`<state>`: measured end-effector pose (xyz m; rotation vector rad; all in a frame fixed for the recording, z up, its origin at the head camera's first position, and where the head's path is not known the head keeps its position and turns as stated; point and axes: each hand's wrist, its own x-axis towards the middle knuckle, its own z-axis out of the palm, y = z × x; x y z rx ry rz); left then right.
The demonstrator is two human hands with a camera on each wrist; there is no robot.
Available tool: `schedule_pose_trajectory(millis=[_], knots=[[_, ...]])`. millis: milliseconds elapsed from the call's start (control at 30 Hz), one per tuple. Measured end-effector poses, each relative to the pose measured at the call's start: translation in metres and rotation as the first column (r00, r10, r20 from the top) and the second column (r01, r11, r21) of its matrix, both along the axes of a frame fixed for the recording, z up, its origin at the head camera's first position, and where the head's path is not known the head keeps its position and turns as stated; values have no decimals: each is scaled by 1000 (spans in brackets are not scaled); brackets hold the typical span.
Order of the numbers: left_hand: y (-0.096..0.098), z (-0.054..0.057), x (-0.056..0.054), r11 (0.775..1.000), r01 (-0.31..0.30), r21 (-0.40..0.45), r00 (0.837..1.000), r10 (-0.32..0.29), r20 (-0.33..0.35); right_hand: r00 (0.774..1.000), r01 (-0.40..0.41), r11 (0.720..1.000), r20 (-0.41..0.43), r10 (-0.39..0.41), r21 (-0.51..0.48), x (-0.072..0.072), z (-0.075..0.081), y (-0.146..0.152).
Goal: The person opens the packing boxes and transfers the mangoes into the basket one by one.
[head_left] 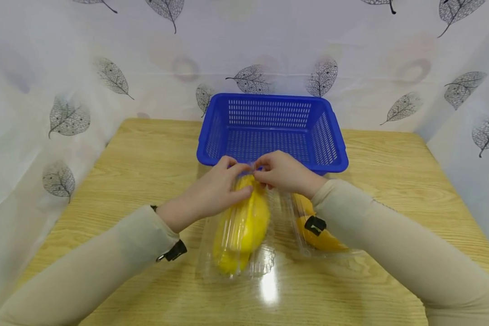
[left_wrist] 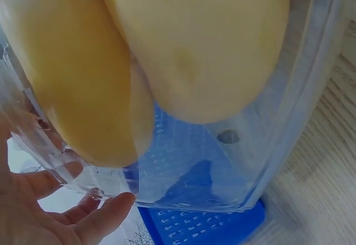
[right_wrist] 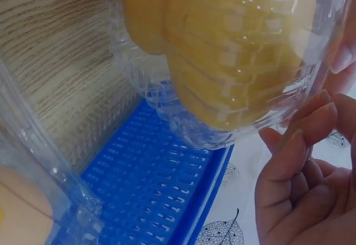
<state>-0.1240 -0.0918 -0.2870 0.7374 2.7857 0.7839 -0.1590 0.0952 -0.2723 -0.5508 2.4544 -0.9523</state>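
A clear plastic clamshell box (head_left: pixel 266 261) with yellow mangoes (head_left: pixel 250 222) inside stands tilted up in front of me. My left hand (head_left: pixel 216 188) holds its upper left edge, thumb over the near face and fingers behind. At the same top edge, my right hand (head_left: pixel 287 172) pinches the rim with curled fingers, close to the left fingertips. In the left wrist view the mangoes (left_wrist: pixel 206 50) show through the plastic. The right wrist view shows the ribbed side of the box (right_wrist: pixel 178 125) and the right fingertips (right_wrist: pixel 325 114) at its rim.
A blue perforated basket (head_left: pixel 205 140) stands just beyond the hands, nothing in it. Under my right forearm lies a second clear box (head_left: pixel 303 248) holding orange-yellow mangoes (head_left: pixel 323 240). All stand on a wooden table (head_left: pixel 155 140), with a leaf-print curtain (head_left: pixel 269 45) behind.
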Motion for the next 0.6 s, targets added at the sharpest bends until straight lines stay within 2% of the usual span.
schedule_pose_trajectory(millis=[200, 600], knots=[[0, -3, -1, 1000, 17, 20, 999, -16, -35, 1000, 7, 1000, -3, -7, -3, -2, 0, 0], [-2, -4, -2, 998, 51, 48, 998, -50, -23, 1000, -9, 1000, -29, 8, -25, -2, -3, 1]])
